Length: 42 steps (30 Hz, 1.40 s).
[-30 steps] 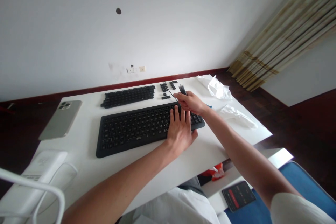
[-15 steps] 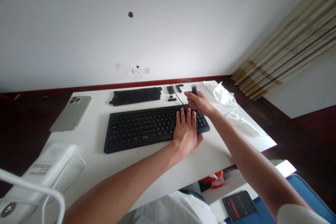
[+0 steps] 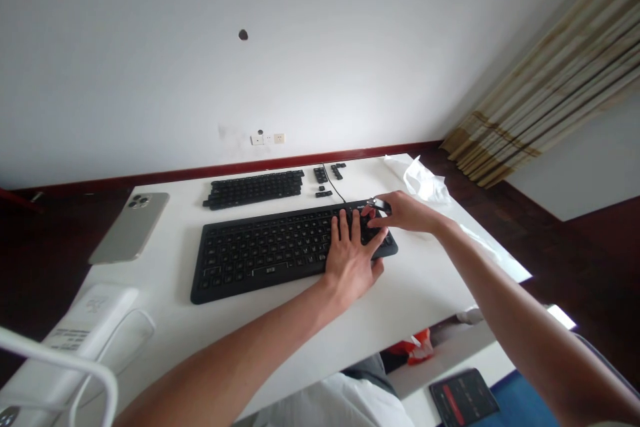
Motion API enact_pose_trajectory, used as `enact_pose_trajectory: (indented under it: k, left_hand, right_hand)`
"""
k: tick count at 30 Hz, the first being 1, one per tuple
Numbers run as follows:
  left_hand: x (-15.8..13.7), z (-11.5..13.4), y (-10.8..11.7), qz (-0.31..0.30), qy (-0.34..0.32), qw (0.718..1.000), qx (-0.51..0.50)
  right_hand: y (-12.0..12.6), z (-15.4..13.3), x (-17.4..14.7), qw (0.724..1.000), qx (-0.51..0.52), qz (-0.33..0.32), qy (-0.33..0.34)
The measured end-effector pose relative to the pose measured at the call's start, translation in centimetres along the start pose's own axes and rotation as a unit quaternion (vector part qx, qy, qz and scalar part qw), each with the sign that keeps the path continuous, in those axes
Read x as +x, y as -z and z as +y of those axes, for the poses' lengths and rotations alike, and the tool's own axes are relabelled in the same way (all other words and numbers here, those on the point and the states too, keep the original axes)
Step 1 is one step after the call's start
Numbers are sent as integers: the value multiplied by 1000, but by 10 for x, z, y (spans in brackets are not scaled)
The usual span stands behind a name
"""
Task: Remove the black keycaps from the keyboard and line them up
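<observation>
A black keyboard point(image 3: 260, 250) lies on the white table, its switches bare across much of it. My left hand point(image 3: 347, 260) rests flat on its right part, fingers spread, with the thumb by the front edge. Over the keyboard's right end, my right hand point(image 3: 400, 212) is closed around a small black keycap puller point(image 3: 381, 205) with a shiny metal end. The exact spot its tip touches is hard to make out. Behind the keyboard, black keycaps point(image 3: 255, 189) are laid out in rows, with smaller groups of keycaps point(image 3: 320, 175) to their right.
A phone point(image 3: 131, 227) lies face down at the left, near a white power strip point(image 3: 83, 327) with cables. Crumpled white plastic point(image 3: 425, 181) lies on the right. A thin cable point(image 3: 334, 185) runs behind the keyboard. A dark phone point(image 3: 464, 397) lies below the table's front edge.
My right hand has turned and lowered, bringing the keycap puller from upright to tilted over the keyboard's right end. My left index finger has spread rightward. The view has shifted slightly.
</observation>
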<state>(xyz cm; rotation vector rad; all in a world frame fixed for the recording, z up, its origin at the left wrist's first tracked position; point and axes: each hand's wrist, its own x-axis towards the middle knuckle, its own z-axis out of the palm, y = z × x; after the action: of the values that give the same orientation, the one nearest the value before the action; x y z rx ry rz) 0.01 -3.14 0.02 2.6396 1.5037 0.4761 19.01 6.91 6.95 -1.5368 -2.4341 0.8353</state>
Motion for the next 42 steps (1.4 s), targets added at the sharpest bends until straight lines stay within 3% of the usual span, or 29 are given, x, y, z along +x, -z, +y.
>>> enact_pose_trajectory:
  k: [5, 12, 17, 21, 28, 36, 38, 42]
  left_hand:
    - [-1, 0, -1, 13, -1, 1000, 0]
    - [-1, 1, 1, 18, -2, 1000, -1]
    - [-1, 0, 0, 14, -1, 1000, 0]
    - [-1, 0, 0, 16, -1, 1000, 0]
    - [-1, 0, 0, 11, -2, 1000, -5]
    - [-1, 0, 2, 9, -3, 1000, -4]
    - [-1, 0, 2, 8, -2, 1000, -6]
    - [-1, 0, 2, 3, -4, 1000, -9]
  right_hand:
    - [-10, 2, 2, 1000, -25, 6, -2]
    - [5, 10, 14, 999, -15, 21, 43]
    - [11, 6, 22, 998, -22, -28, 49]
    - [5, -4, 16, 997, -51, -41, 39]
    - [-5, -2, 6, 997, -60, 1, 41]
    - [0, -1, 6, 997, -53, -11, 47]
    - [4, 2, 9, 998, -46, 9, 49]
    - [12, 18, 38, 990, -63, 127, 30]
